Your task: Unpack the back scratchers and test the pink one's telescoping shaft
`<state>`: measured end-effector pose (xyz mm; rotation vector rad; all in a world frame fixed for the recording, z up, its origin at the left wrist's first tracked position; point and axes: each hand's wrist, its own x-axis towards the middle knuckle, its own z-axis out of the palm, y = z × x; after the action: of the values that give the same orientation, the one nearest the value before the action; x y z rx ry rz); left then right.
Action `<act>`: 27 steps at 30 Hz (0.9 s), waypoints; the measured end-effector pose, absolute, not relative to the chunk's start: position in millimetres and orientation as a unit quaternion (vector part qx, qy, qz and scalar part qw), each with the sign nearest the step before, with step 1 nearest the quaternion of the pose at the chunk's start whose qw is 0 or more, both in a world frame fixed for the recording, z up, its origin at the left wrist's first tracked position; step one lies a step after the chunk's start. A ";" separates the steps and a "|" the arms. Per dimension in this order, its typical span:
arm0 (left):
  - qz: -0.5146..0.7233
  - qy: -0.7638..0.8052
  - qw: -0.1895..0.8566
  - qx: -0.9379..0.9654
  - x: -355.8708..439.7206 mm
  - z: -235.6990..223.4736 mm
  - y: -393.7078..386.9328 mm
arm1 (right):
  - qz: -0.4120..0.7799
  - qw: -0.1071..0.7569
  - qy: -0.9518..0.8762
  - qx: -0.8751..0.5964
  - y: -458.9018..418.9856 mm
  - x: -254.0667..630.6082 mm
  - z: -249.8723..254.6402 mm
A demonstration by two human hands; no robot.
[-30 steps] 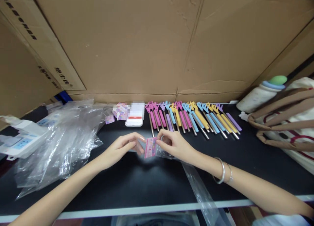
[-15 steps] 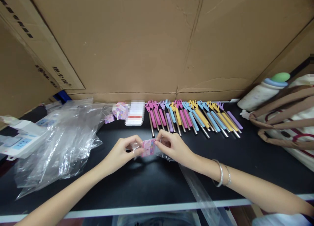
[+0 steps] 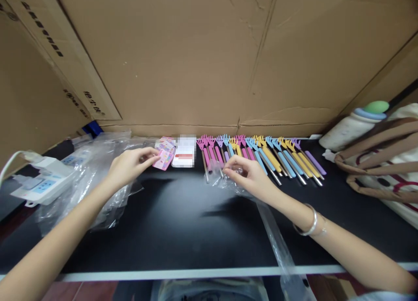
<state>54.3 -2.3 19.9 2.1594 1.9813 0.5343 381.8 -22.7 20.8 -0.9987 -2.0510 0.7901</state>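
My left hand (image 3: 130, 165) pinches a small pink printed card (image 3: 163, 160) between thumb and fingertips, at the pile of similar cards (image 3: 166, 142) left of the phone. Over the front of the row of back scratchers (image 3: 269, 158), my right hand (image 3: 250, 175) has its thumb and fingers closed on a long clear plastic bag (image 3: 272, 225). The bag trails under the wrist and over the table's front edge. The back scratchers have claw-shaped heads, metal rods and pink, blue, yellow or purple handles.
A phone (image 3: 183, 162) lies beside the cards. Clear plastic bags (image 3: 98, 162) and a white power strip (image 3: 48, 183) are on the left. On the right, a white bottle (image 3: 348, 129) leans near a cloth bag (image 3: 375, 162). Cardboard (image 3: 183, 66) walls the back.
My left hand has moved left and away from me with a pink card, to the card pile. My right hand has shifted slightly right and farther out with the plastic bag.
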 end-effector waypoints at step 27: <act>0.427 0.600 0.295 0.609 36.8 48.1 -67.8 | 0.484 0.434 -0.679 -0.342 16.4 355.9 18.2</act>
<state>36.8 -67.8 48.1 1.6204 1.5965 1.1359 355.9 16.4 18.2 -0.8515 -1.6897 1.2045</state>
